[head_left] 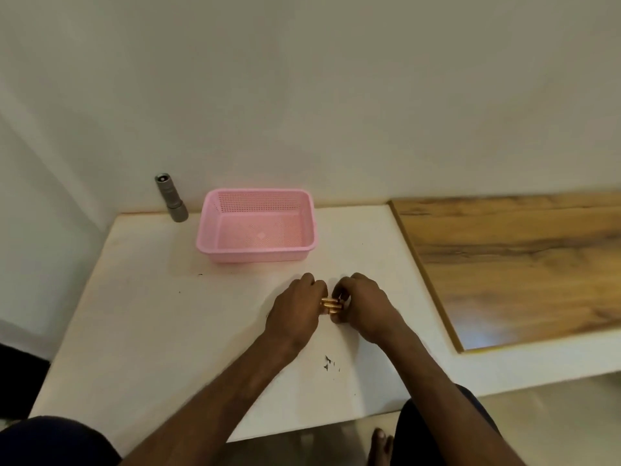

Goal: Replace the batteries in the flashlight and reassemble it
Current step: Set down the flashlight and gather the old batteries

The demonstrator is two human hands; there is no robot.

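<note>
While the batteries [331,305] sit bunched between your two hands, low over the white table [168,331], you're on the battery-handling step, not reassembly. They read as a small copper-coloured cluster; the count is hard to tell, looks like two or three side by side.

Your left hand [295,309] is curled closed on their left end, fingers wrapped over the top. Your right hand [361,306] pinches the right end with its fingertips. Both are gripping the same bundle. Can't tell whether there's a wrapper or holder around them; too small and covered.

Flashlight [171,198] is well apart from your hands, standing upright at the far-left corner of the table by the wall, just left of the pink basket [257,253]. From here it looks like one piece, so my read is it isn't opened yet, though the cap end isn't clear at this range.

Basket looks empty. Wood-grain panel [510,264] lies to the right, not involved.

Next move as I judge it: separate the cells, park them where they won't roll, then reach far-left for the flashlight. Watch polarity when loading; the markings aren't legible from here.
</note>
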